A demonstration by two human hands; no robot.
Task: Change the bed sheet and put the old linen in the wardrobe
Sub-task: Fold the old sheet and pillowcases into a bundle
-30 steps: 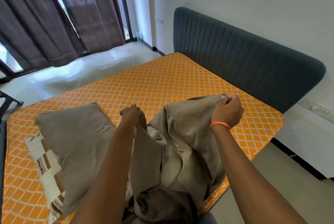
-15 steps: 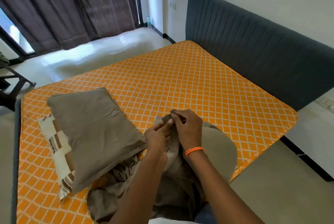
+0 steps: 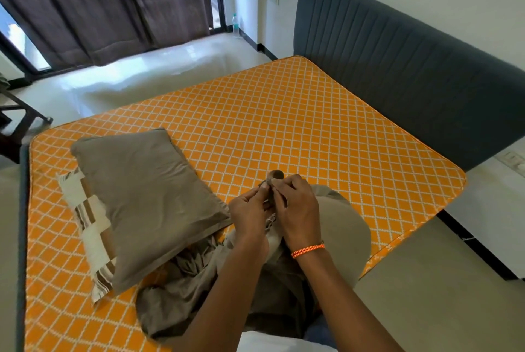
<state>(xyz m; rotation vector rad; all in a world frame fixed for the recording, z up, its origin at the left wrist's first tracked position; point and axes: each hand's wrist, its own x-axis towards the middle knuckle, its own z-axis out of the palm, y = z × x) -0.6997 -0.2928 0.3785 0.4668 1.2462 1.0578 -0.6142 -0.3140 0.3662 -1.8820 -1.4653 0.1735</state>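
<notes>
A taupe bed sheet (image 3: 341,226) lies bunched at the near edge of the bare orange mattress (image 3: 284,130). My left hand (image 3: 250,215) and my right hand (image 3: 298,209) meet above it, and both pinch the same gathered edge of the sheet between fingers and thumb. The sheet hangs from my hands and spreads under my forearms, which hide part of it. A taupe pillow (image 3: 142,198) rests to the left on the mattress, lying over a striped brown and white pillow (image 3: 91,226).
A dark grey padded headboard (image 3: 397,67) runs along the right side. Brown curtains (image 3: 99,5) cover the windows at the back, with pale floor in front of them. A bottle (image 3: 235,24) stands by the far wall. Dark furniture legs (image 3: 17,118) show at left.
My hands, held apart with the sheet stretched between them a second ago, have come together over the sheet. Its two gripped edges now meet in both hands.
</notes>
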